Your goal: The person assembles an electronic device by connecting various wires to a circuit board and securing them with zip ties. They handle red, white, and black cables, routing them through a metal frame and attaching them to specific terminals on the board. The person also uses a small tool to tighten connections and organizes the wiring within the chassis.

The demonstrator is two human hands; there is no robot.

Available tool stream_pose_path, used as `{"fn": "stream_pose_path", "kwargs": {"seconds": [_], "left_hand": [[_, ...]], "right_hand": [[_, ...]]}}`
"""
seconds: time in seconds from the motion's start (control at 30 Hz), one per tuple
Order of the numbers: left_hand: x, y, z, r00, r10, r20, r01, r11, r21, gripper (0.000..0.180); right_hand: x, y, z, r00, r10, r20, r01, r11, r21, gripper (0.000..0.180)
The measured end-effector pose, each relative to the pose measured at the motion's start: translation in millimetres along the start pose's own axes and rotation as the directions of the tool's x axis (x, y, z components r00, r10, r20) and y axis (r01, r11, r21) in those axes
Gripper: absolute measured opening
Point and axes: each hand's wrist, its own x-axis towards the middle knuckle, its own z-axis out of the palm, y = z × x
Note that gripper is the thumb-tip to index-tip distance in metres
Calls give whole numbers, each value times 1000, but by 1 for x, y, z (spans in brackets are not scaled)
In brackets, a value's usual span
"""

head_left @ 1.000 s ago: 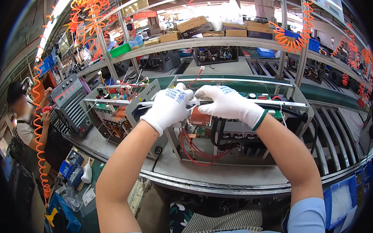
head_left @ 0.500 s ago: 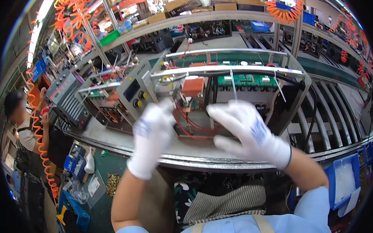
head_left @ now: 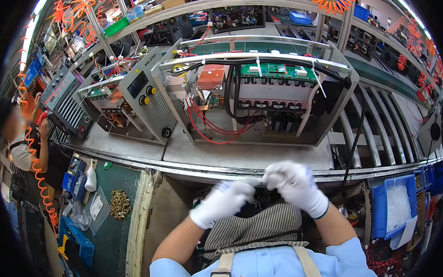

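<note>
Brass fittings [head_left: 120,204] lie on the green worktop [head_left: 118,240], left of its pale edge. The left hand [head_left: 228,199], fingers curled, and right hand [head_left: 294,185], fingers bent, sit close together by the bench's [head_left: 251,158] front edge; whether these 2 hold anything, I cannot tell. Beyond stands the uncovered machine [head_left: 273,90], bare metal before it. Rollers [head_left: 381,126] flank its right; then a blue bin [head_left: 379,211].

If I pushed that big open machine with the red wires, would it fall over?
Probably not: the open machine sits longer than tall on the grey worktop. It looks heavy, packed with metal and parts. Its red wires droop in loose curves, so they'd likely just wobble.
</note>
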Motion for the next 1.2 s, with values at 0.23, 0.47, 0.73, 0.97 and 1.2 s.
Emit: {"fn": "stream_pose_path", "kwargs": {"seconds": [0.23,0.47,0.73,0.97,1.2], "left_hand": [[48,88,-57,906,211,-367,-21,888,460,36],[74,87,-53,989,37,-143,51,824,564,16],[133,74,-91,759,153,-632,538,399,743,37],[158,72,-93,750,92,-655,588,360,724,37],[169,66,-90,717,200,-667,584,348,733,27]], "right_hand": [[34,-4,-15,987,-138,-85,142,988,54,14],[54,6,-30,909,-414,45,367,745,-557,23],[81,-5,-97,744,-274,-610,206,962,-180,7],[158,4,-143,701,-542,-465,-17,638,-769,10],[164,19,-140,704,-567,-428,-47,564,-824,12]]}}
